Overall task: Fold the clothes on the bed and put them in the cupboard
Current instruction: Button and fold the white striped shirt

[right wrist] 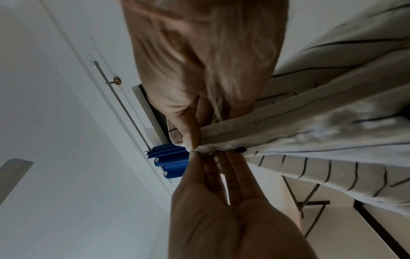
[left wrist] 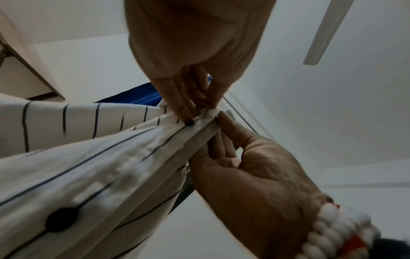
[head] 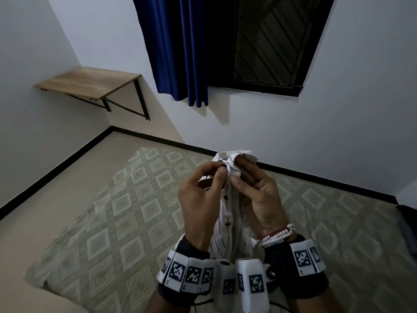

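Step in hand, by my reading: fastening the top button before folding. White cotton shirt with thin dark pinstripes and black buttons [head: 228, 231] held up over the patterned bed [head: 112, 222]. Left hand [head: 198, 199] pinches the button edge; right hand [head: 259, 197] pinches the opposite placket. Next: push button through, lay shirt flat.

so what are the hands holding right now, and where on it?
Both hold the white pinstriped shirt at the top of its button placket near the collar: left hand pinches beside the top button, right hand pinches the opposite edge.
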